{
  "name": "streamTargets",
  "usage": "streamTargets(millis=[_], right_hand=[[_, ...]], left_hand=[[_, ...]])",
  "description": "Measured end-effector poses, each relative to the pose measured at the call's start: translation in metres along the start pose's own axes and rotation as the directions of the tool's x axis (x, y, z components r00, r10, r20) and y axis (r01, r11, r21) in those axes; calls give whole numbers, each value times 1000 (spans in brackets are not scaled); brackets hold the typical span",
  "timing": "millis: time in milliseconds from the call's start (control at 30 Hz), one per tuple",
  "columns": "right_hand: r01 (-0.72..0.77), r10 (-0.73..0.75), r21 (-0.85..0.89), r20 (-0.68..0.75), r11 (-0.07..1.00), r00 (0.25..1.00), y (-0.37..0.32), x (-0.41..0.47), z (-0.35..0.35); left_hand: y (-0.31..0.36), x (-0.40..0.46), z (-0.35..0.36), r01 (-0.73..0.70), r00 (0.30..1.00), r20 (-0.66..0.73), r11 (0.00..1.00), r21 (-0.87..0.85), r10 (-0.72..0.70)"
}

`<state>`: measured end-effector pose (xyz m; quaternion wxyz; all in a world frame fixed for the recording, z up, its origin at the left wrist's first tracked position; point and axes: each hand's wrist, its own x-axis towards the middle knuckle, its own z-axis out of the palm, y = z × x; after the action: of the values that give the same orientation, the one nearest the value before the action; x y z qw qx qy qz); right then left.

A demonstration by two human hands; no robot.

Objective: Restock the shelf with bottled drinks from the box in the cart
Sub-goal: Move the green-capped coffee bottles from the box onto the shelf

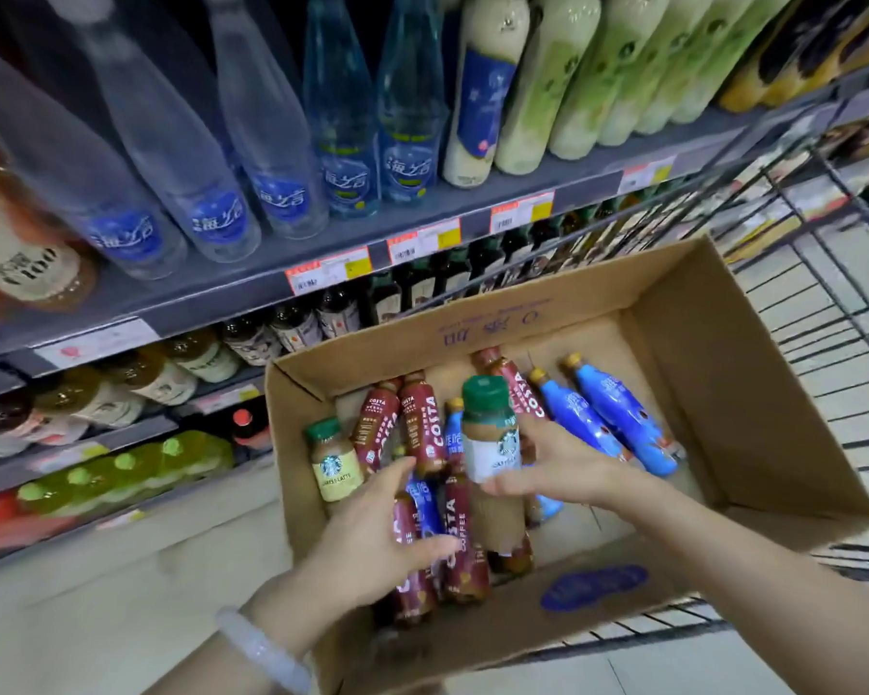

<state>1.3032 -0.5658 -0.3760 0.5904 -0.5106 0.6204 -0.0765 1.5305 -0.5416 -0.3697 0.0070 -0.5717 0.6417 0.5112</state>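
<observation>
The right hand (548, 469) grips an upright coffee bottle (490, 433) with a green cap, fingers curled round its lower body, and holds it just above the other bottles. The left hand (372, 534) is spread open over the box, fingers straight and relaxed, gripping nothing; its fingertips hover near a second green-capped bottle (333, 461) and the dark red bottles (417, 428) beside it, though whether it touches them cannot be told. This looks like the picking step: one bottle is lifted, not yet shelved. Next it probably has to be carried left to a matching row on the shelf (252, 288) and set upright. The cardboard box (698, 353) sits in the wire cart (823, 303), with blue bottles (618, 413) lying inside.
</observation>
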Motion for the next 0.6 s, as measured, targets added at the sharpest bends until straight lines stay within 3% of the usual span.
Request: streamTargets(millis=[67,133,200,300,367,433,600], right_hand=[[67,-62,90,-54,994,997,-33,5,20],[106,-96,165,-69,981,993,-61,14,43],[104,-113,285,17,953,993,-79,24,59],[-10,-53,445,129,895,990,-83,45,80],[-55,50,163,32,985,998,-64,71,104],[-141,143,-116,8,983,990,-40,97,137],[-241,226,-110,-135,964,965,-17,126,179]], left_hand=[[10,-2,1,5,995,-91,971,-240,-28],[11,-3,-6,-39,959,-276,926,-376,-71],[2,-6,-22,-86,895,-428,892,-443,-126],[-24,-14,-45,-131,834,-505,810,-571,-221],[-42,-20,-55,-151,792,-530,743,-652,-303],[-55,-25,-62,-172,756,-546,695,-698,-361],[-76,-34,-87,-201,759,-571,722,-661,-312]])
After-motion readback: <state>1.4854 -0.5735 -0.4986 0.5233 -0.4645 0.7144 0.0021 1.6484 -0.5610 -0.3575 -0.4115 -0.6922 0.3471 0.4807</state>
